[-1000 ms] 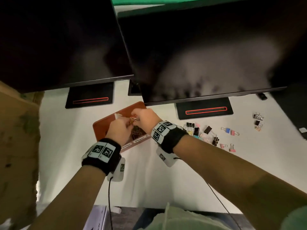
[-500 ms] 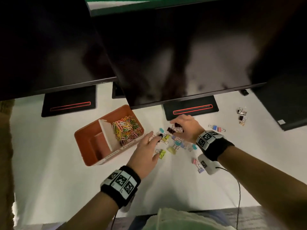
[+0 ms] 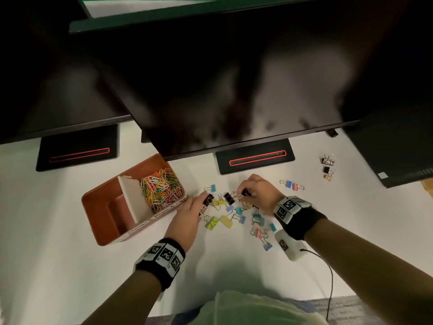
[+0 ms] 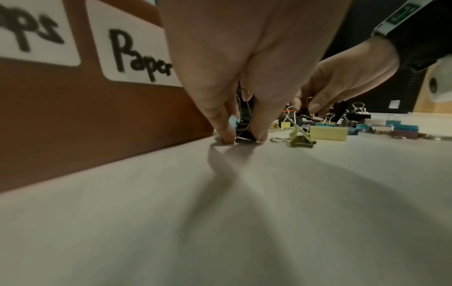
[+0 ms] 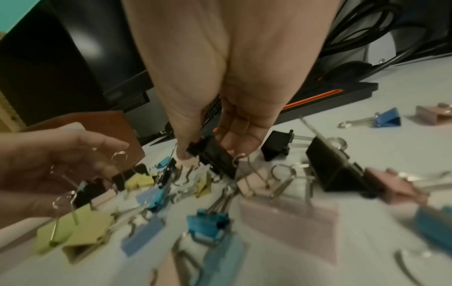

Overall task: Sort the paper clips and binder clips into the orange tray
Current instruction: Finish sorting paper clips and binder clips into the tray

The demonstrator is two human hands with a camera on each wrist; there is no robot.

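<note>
The orange tray lies left of centre on the white table, with a heap of coloured paper clips in its far compartment. Right of it is a scatter of coloured and black binder clips. My left hand pinches a black binder clip between thumb and finger beside the tray wall. My right hand pinches another black binder clip at the far side of the scatter.
Two dark monitors overhang the table; their black bases stand behind the tray and clips. More binder clips lie to the right and far right. A dark box sits at the right edge.
Both hands left the tray's paper clip compartment and moved right to the binder clip scatter. Each hand has taken hold of a black binder clip there.
</note>
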